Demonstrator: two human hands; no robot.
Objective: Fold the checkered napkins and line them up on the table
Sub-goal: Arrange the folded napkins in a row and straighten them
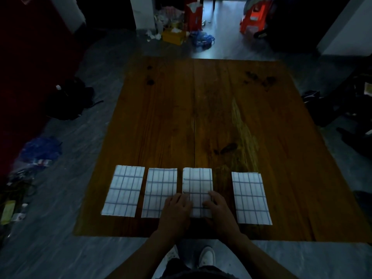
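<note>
We have four folded checkered napkins in a row along the near edge of the wooden table (pixel 201 117). Our left hand (pixel 177 206) and right hand (pixel 217 206) both rest on the near end of the third napkin (pixel 198 184), fingers loosely bent and pressing down, holding nothing. We judge this is to flatten its fold and square it with the row. The first napkin (pixel 123 190) sits toward the near left corner; the second napkin (pixel 160 188) lies just beside the third, partly under our left hand. The fourth napkin (pixel 250 196) lies apart to the right, so that gap looks uneven. The tabletop is dark, stained planks. The dim room has grey flooring, a yellow box (pixel 174 36) and scattered bags beyond the far edge.
</note>
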